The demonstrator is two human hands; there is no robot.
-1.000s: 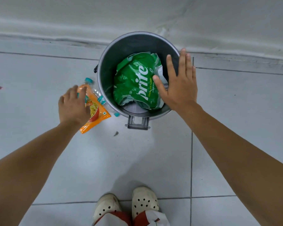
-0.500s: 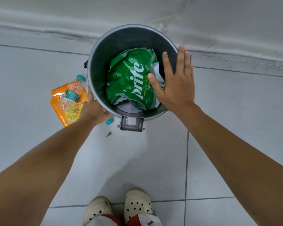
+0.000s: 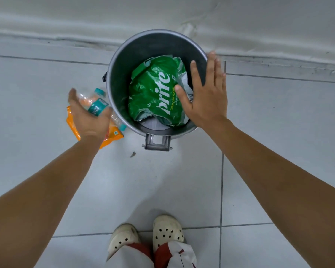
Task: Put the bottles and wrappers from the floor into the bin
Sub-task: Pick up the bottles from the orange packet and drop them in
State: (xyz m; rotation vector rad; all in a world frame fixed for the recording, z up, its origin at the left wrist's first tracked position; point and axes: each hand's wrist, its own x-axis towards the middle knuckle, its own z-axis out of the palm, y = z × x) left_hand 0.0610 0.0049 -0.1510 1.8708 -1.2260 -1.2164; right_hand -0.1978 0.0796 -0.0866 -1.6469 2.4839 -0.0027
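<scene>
A round grey metal bin stands by the wall with a crumpled green Sprite wrapper inside. My right hand hovers flat over the bin's right rim, fingers spread, holding nothing. My left hand, blurred, is just left of the bin and grips a clear bottle with a teal cap and label. An orange snack wrapper shows under that hand; I cannot tell whether it is gripped. A second clear bottle with a teal cap lies against the bin's foot.
The bin's pedal sticks out toward me. My feet in white clogs stand on the pale tiled floor. A small scrap lies near the pedal. The wall's base runs behind the bin.
My left hand took the bottle from the floor beside the bin, swung out left, and now has come back toward the bin's rim. My right hand stayed over the bin.
</scene>
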